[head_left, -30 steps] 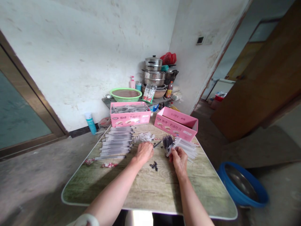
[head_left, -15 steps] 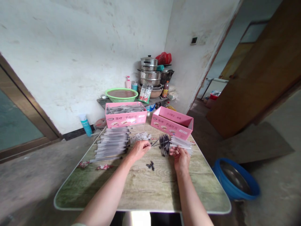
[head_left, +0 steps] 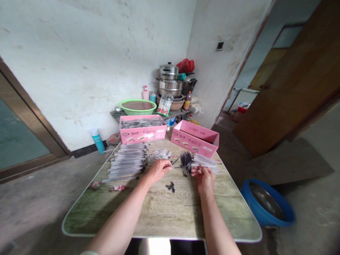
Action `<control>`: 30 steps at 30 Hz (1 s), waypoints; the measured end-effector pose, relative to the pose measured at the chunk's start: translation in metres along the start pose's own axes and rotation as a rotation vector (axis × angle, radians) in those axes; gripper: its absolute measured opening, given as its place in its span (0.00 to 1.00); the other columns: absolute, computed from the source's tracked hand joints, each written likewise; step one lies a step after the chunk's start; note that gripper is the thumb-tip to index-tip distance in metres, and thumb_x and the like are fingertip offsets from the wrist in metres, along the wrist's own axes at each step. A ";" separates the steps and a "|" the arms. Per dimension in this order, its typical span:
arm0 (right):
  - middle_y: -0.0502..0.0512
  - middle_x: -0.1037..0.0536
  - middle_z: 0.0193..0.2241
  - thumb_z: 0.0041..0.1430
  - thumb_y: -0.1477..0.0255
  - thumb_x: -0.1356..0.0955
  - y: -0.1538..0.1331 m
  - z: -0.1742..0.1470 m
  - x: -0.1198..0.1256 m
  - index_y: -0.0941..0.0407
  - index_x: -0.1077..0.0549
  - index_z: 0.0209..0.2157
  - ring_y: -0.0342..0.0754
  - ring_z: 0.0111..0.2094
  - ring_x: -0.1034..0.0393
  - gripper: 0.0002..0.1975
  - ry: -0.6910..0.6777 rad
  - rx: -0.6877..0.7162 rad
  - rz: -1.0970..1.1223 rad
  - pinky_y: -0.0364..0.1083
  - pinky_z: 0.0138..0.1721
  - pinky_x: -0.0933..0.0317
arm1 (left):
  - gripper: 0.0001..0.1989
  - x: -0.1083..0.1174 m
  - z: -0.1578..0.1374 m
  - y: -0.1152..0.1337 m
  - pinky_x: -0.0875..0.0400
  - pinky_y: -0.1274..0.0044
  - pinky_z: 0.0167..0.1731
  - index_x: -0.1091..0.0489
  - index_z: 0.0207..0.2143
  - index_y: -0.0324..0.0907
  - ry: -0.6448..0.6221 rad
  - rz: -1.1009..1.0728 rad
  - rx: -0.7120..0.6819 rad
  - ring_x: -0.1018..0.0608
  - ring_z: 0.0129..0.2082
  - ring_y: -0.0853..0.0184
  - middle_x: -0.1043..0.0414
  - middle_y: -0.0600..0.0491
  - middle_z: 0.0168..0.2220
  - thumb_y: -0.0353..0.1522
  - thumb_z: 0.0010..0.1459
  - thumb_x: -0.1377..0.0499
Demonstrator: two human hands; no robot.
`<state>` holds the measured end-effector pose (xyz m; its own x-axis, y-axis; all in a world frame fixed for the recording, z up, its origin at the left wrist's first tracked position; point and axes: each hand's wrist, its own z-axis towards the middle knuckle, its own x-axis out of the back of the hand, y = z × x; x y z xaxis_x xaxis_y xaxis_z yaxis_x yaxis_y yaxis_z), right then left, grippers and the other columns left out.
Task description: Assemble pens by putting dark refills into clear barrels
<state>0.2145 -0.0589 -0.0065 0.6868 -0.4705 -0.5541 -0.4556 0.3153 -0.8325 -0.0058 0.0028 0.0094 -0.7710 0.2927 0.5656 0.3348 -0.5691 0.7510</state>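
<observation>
Left hand (head_left: 158,170) bunched by a rod (head_left: 175,161), right hand (head_left: 206,180) curled at the right-side tubes (head_left: 204,160), well apart — whether either grips, I cannot tell. Dark refills (head_left: 185,162) lie just left of those tubes — a leftward brush could scatter them.

Along the far edge of the tabletop (head_left: 164,216) stand two boxes, the box of pens (head_left: 143,134) toward the far left corner and the second box (head_left: 194,144) at the far right corner. Before the first, a row of pens (head_left: 126,161) lies along the left edge. To its right come a heap of small parts (head_left: 159,154), a bundle of thin rods (head_left: 186,163), then tubes (head_left: 204,160) near the right edge, with loose pieces (head_left: 172,187) around the centre.
</observation>
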 end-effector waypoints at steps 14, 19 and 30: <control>0.57 0.20 0.21 0.47 0.72 0.26 0.005 -0.004 -0.003 0.59 0.26 0.24 0.47 0.19 0.25 0.07 -0.259 -0.214 0.053 0.43 0.19 0.30 | 0.16 -0.009 0.006 0.007 0.25 0.76 0.36 0.28 0.46 0.43 0.102 -0.296 0.026 0.19 0.35 0.67 0.22 0.50 0.40 0.27 0.60 0.50; 0.53 0.20 0.21 0.46 0.76 0.28 0.000 0.001 0.006 0.57 0.26 0.26 0.44 0.20 0.26 0.03 -0.131 -0.250 0.262 0.40 0.21 0.30 | 0.11 0.003 0.007 -0.016 0.27 0.75 0.40 0.25 0.39 0.41 0.417 0.055 0.132 0.20 0.37 0.64 0.21 0.49 0.36 0.25 0.57 0.45; 0.53 0.21 0.21 0.46 0.71 0.26 0.004 -0.005 -0.003 0.56 0.28 0.25 0.46 0.19 0.27 0.07 -0.200 -0.228 0.115 0.42 0.19 0.32 | 0.10 -0.010 0.009 -0.023 0.32 0.72 0.42 0.23 0.37 0.43 0.134 0.191 0.047 0.25 0.37 0.63 0.25 0.49 0.36 0.26 0.56 0.43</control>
<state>0.2084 -0.0603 -0.0082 0.7105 -0.2643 -0.6522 -0.6364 0.1541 -0.7558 -0.0005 0.0195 -0.0103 -0.7551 0.0768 0.6511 0.5039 -0.5672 0.6514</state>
